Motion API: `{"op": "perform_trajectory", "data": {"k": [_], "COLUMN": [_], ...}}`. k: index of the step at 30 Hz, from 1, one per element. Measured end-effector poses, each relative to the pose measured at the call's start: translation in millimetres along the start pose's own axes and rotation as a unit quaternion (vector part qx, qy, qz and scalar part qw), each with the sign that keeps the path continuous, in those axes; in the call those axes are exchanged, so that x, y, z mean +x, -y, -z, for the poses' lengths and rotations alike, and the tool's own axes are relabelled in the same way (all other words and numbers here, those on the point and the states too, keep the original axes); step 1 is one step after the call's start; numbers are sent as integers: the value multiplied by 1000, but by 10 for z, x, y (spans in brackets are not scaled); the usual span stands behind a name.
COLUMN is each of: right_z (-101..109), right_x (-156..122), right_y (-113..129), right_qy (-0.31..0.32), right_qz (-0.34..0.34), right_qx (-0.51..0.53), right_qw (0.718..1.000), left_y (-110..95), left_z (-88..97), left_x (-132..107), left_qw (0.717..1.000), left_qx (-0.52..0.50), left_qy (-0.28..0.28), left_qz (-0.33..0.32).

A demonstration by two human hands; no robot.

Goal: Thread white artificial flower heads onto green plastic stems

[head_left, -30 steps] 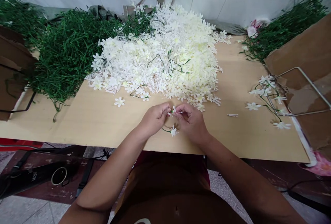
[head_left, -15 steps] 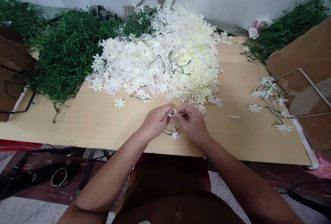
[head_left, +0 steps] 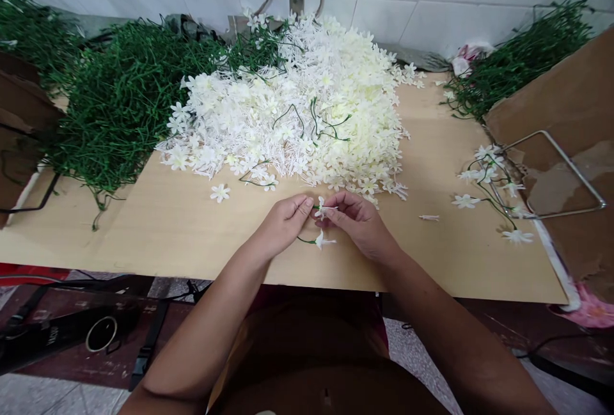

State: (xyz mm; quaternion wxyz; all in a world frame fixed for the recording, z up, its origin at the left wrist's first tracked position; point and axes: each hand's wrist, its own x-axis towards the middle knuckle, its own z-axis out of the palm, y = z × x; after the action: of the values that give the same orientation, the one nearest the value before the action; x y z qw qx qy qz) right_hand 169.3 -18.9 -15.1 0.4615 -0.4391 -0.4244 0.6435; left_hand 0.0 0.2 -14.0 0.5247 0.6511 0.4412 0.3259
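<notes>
- Far left, one brown cardboard box (head_left: 23, 105) stands at the picture's edge; beside and behind it lie two tangled heaps of green artificial stems, a small far heap (head_left: 36, 38) and a large near heap (head_left: 119, 95), their stems too many to count.
- Next, a bare stretch of the pale wood-toned tabletop (head_left: 158, 229) runs from the near heap to the hands; one loose white six-petalled flower (head_left: 220, 193) lies on it, with open room around.
- Centrally, a broad mound of white and cream artificial flowers (head_left: 374, 127), past counting, reaches back to the tiled wall; its near edge stops just beyond the hands.
- Over the front part of the tabletop, forearms crossing its edge, the left hand (head_left: 286, 226) has thumb and finger pinched together on a thin green branching stem (head_left: 307, 240); this bears two visible white flowers, an upper flower (head_left: 320, 208) between the hands and a lower flower (head_left: 320, 240) below; the right hand (head_left: 357, 223) has its fingertips at the upper flower, though I cannot tell whether they are clamped on it.
- Rightward, bare tabletop again, holding one small white stalk piece (head_left: 428, 217); then about seven white flowers on green stems (head_left: 487, 174), beside one wire-fronted brown cardboard sheet (head_left: 575, 108); behind, one more green bunch (head_left: 518, 60).
</notes>
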Motion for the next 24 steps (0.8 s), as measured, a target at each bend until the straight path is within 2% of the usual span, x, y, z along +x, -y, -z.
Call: {"op": "perform_trajectory", "data": {"k": [6, 13, 19, 24], "right_z": [-20, -11, -24, -22], "right_x": [36, 38, 40, 69], "right_y": [36, 34, 25, 32], "right_qy": [-15, 61, 51, 47], "right_qz": [-42, -86, -74, -90], "right_qx": [63, 101, 120, 144], "right_qw": [997, 989, 989, 984], "left_y": [-88, -46, -61, -61], "left_z": [32, 49, 38, 16], "left_x": [-10, -15, -35, -18], "left_qw": [999, 992, 987, 994], "left_qx": [-1, -89, -123, -90], "left_qy": [40, 79, 84, 62], "left_qz": [15, 50, 56, 12]}}
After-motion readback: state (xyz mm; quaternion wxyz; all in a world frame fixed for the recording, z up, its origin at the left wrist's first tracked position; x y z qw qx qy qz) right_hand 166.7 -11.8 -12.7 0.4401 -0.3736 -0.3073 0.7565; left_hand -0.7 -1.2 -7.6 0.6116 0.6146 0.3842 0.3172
